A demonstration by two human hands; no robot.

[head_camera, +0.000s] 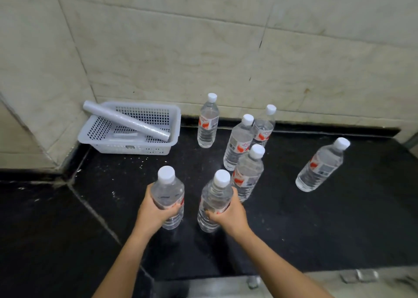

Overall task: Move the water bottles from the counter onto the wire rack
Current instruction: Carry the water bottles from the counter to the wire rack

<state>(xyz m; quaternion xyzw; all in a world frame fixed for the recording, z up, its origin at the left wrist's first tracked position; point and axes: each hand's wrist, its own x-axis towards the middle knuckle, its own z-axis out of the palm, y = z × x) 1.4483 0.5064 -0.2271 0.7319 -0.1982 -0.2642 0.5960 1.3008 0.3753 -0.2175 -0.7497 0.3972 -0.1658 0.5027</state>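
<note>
Head view: left hand (153,211) grips the left bottle (168,191) and right hand (228,215) grips the right bottle (216,196), at the tabletop (294,230) front. Swinging the right bottle up carelessly could topple its close neighbour (247,173). Rack unseen.

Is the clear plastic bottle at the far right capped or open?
Capped. The clear plastic bottle wears a white cap on its neck.

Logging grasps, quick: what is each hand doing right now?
Left hand: closed around the near-left bottle.
Right hand: closed around the bottle beside it.
</note>
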